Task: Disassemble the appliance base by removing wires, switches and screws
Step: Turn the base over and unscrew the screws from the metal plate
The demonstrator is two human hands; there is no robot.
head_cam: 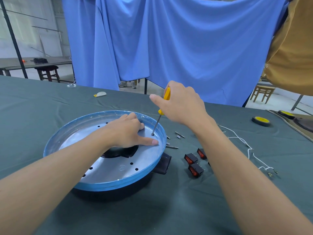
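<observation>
Appliance base (118, 183): round, with a black body, a silver perforated plate on top and a rim wrapped in blue film; it sits on the near-left part of the table, and a black tab juts out on its right side
Left hand (128, 131): lies palm down on the plate, thumb stretched flat toward the right rim, the other fingers reaching toward the far rim; it grips nothing and only presses on the metal
Right hand (181, 106): fingers curled round the yellow handle, one finger sticking out to the left; held above the far-right edge of the base
Screwdriver (161, 112): yellow handle and thin steel shaft, top leaning slightly right; the tip sits on the plate just inside the far-right rim, just beyond the left thumb
Rocker switches (191, 158): three black ones with red rockers, loose on the cloth just right of the base, close together
Screws (179, 134): a few long metal ones and small bits, scattered just right of the base rim
White wires (248, 152): thin, with metal terminals at the near end, trailing over the cloth right of the right forearm
Table (169, 209): covered with a dark grey-green cloth
Tape roll (260, 121): black with a yellow centre, far right on the table
Packet (100, 94): yellow and white, near the table's far edge
Curtain (186, 39): blue, hanging behind the table
</observation>
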